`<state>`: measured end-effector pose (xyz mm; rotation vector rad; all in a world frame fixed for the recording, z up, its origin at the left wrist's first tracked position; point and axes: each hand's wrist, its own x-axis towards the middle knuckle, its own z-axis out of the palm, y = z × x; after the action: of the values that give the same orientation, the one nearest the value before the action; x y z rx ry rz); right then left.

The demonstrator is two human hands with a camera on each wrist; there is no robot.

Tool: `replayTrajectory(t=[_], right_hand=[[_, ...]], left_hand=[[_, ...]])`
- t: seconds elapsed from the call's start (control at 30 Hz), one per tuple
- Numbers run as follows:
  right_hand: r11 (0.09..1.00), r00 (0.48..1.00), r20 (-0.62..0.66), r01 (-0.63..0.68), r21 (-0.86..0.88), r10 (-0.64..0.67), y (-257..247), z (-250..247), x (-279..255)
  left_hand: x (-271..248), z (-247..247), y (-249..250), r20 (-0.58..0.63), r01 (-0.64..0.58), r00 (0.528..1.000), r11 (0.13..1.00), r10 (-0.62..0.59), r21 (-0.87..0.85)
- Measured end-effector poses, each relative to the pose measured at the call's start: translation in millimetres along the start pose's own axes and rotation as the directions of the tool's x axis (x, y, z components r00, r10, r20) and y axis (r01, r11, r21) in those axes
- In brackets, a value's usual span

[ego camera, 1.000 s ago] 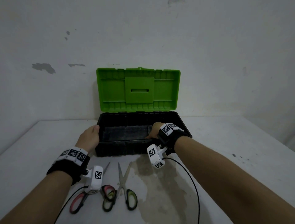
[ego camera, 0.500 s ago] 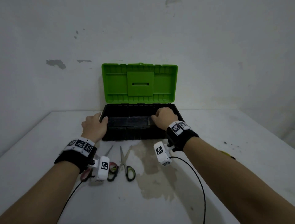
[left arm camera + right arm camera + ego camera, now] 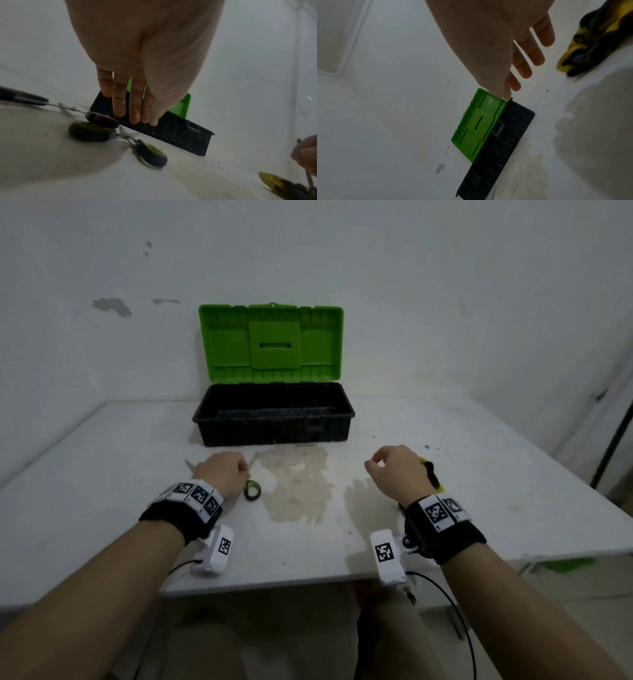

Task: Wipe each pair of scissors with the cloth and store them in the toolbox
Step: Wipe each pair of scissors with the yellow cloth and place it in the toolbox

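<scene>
Bare forearms wear black wristbands [image 3: 445, 537] with checkered white tags, white camera blocks [image 3: 388, 556], apparently black cables.

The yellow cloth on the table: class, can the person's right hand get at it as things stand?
Probably yes. The right hand hangs open just above the table, with the cloth lying right beside its fingers. Nothing lies between them, and the hand holds nothing.

Bare stained table [image 3: 294, 494] between both hands, open toolbox [image 3: 274, 422] unobstructed behind, scissors [image 3: 120, 135] left, cloth [image 3: 590, 40] right
</scene>
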<state>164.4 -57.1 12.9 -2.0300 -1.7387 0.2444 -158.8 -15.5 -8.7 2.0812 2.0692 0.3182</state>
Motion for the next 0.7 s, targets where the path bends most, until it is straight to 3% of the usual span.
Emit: replayTrajectory(t=[0.13, 0.43, 0.7], right_hand=[[0.999, 0.999, -0.005, -0.032, 0.006, 0.032, 22.8, -1.7, -10.5], [0.991, 0.996, -0.014, -0.090, -0.103, 0.089, 36.6, -6.5, -12.3], [0.967, 0.977, 0.092, -0.171, -0.190, 0.191, 60.1, -2.4, -0.9]], left_hand=[[-6.9, -1.8, 2.9, 0.064, 0.026, 0.997, 0.989, -0.035, 0.146], [-11.1, -4.2, 3.2, 0.035, 0.112, 0.991, 0.939, -0.131, 0.326], [5.0, 1.2, 6.8, 0.148, 0.124, 0.966, 0.886, -0.210, 0.447]])
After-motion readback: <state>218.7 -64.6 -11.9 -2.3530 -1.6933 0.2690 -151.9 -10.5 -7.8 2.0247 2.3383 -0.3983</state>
